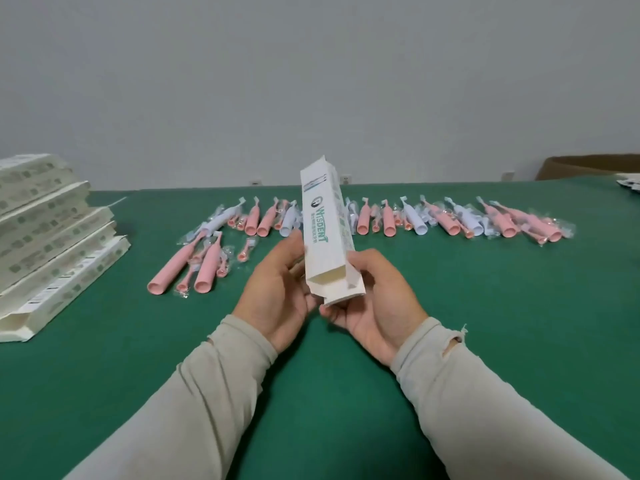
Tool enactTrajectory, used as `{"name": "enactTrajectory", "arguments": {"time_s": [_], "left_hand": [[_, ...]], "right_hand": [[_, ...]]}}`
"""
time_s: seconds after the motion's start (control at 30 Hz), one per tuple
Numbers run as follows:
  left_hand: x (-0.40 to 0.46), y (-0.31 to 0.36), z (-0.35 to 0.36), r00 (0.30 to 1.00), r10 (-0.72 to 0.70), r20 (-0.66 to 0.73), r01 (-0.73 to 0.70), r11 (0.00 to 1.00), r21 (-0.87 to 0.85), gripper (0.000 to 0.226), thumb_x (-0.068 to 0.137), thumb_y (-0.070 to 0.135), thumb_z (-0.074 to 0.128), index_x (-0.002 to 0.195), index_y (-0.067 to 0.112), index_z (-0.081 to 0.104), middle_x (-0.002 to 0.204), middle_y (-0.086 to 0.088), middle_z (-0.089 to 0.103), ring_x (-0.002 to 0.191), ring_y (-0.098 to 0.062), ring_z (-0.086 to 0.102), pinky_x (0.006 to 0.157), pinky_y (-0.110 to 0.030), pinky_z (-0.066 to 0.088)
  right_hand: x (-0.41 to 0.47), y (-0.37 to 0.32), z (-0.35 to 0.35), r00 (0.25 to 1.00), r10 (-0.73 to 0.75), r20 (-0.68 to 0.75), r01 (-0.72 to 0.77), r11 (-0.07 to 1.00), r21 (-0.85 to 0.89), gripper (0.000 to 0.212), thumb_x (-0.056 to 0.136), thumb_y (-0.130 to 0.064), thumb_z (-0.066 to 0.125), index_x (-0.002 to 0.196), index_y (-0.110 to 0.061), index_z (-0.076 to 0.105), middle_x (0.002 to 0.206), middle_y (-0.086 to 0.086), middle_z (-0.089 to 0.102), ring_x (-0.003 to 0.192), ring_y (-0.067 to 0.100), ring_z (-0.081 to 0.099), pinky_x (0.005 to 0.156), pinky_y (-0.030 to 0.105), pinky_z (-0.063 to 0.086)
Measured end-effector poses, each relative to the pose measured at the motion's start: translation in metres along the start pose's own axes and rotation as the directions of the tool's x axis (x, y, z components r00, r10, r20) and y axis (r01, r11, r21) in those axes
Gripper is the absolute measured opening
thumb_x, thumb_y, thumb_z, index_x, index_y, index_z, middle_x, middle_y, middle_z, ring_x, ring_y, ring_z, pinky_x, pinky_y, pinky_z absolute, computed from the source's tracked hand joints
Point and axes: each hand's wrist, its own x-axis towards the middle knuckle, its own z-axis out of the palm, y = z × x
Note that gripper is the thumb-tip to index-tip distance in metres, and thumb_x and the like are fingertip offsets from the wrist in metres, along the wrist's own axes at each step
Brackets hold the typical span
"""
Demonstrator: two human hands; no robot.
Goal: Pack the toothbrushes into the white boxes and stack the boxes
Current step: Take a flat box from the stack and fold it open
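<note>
A long white box (325, 230) with green lettering is held above the green table (329, 393), its open end with loose flaps towards me. My left hand (277, 289) grips its left side and my right hand (377, 303) holds its right side and bottom flap. Behind it runs a row of several pink and white toothbrushes (450, 221) in clear wrappers. A smaller group of pink toothbrushes (194, 265) lies nearer, left of my hands. A stack of white boxes (52, 237) stands at the left edge.
A brown cardboard box (588, 166) stands at the far right corner, with a few white items (630, 185) beside it. A grey wall runs behind the table.
</note>
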Motion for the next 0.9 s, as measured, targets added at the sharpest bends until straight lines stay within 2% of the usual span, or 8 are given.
{"name": "enactTrajectory", "arguments": {"time_s": [0.1,0.23,0.37,0.5,0.63,0.77,0.87,0.9], "left_hand": [[0.001,0.002,-0.004,1.000,0.011,0.015,-0.009,0.996,-0.092,0.046,0.084,0.045,0.068,0.112,0.009,0.072,0.114,-0.016,0.069,0.101,-0.034,0.064,0.096,-0.051,0.038],[-0.001,0.005,-0.005,0.999,0.010,-0.033,-0.017,0.970,-0.243,0.053,0.079,0.039,0.072,0.116,0.005,0.060,0.095,-0.014,0.073,0.090,-0.031,0.072,0.083,-0.044,0.058],[-0.002,0.012,-0.008,0.990,0.052,-0.133,-0.090,0.950,-0.300,0.037,0.079,0.039,0.072,0.104,0.014,0.062,0.070,-0.006,0.057,0.062,-0.021,0.062,0.076,-0.043,0.059],[0.002,0.014,-0.014,0.949,0.058,-0.310,-0.151,0.946,-0.286,0.056,0.087,0.046,0.065,0.138,0.024,0.054,0.081,-0.006,0.052,0.063,-0.020,0.058,0.067,-0.038,0.059],[0.001,0.015,-0.010,0.935,0.033,-0.354,-0.132,0.957,-0.259,0.050,0.087,0.050,0.064,0.128,0.023,0.055,0.083,-0.011,0.054,0.054,-0.024,0.065,0.057,-0.035,0.058],[0.002,0.013,-0.009,0.940,0.050,-0.338,-0.130,0.967,-0.219,0.037,0.081,0.052,0.068,0.111,0.031,0.064,0.096,-0.014,0.054,0.078,-0.029,0.061,0.077,-0.043,0.061],[0.001,0.013,-0.008,0.948,0.056,-0.314,-0.122,0.973,-0.194,0.081,0.052,0.056,0.081,0.127,0.034,0.059,0.115,-0.015,0.054,0.090,-0.032,0.059,0.094,-0.058,0.051],[0.001,0.012,-0.008,0.950,0.057,-0.307,-0.120,0.975,-0.189,0.085,0.052,0.056,0.082,0.130,0.034,0.057,0.120,-0.015,0.054,0.092,-0.033,0.060,0.095,-0.062,0.049]], "right_hand": [[-0.004,0.000,0.001,0.984,0.117,0.132,-0.122,0.992,0.023,0.042,0.092,-0.030,0.050,0.117,-0.003,0.069,0.093,0.016,0.066,0.072,0.024,0.060,0.054,0.029,0.050],[-0.003,0.012,0.006,0.975,0.184,0.125,-0.169,0.978,-0.123,0.037,0.095,-0.038,0.055,0.109,-0.010,0.073,0.093,0.014,0.067,0.077,0.026,0.063,0.055,0.031,0.053],[0.003,0.018,0.004,0.990,-0.087,-0.115,0.021,0.875,-0.484,0.023,0.096,-0.033,0.063,0.087,-0.015,0.074,0.082,0.004,0.073,0.070,0.017,0.065,0.054,0.028,0.053],[0.005,0.020,0.003,0.932,-0.348,-0.104,0.197,0.724,-0.662,0.011,0.090,-0.014,0.069,0.081,-0.020,0.070,0.072,-0.005,0.069,0.065,0.010,0.064,0.058,0.026,0.050],[-0.001,0.020,0.006,0.937,-0.347,0.033,0.272,0.668,-0.692,0.006,0.088,-0.016,0.072,0.084,-0.019,0.074,0.074,-0.013,0.070,0.066,0.001,0.058,0.066,0.015,0.045],[-0.005,0.022,0.010,0.936,-0.346,0.055,0.279,0.641,-0.715,0.012,0.081,-0.025,0.081,0.089,-0.023,0.073,0.098,-0.006,0.070,0.070,-0.003,0.055,0.066,0.010,0.043],[-0.006,0.024,0.012,0.920,-0.389,0.041,0.277,0.573,-0.771,0.019,0.077,-0.024,0.083,0.088,-0.028,0.069,0.101,-0.006,0.066,0.072,-0.004,0.055,0.066,0.009,0.042],[-0.006,0.024,0.012,0.916,-0.399,0.035,0.272,0.557,-0.785,0.019,0.076,-0.025,0.083,0.087,-0.029,0.068,0.100,-0.008,0.064,0.071,-0.004,0.055,0.066,0.009,0.042]]}}
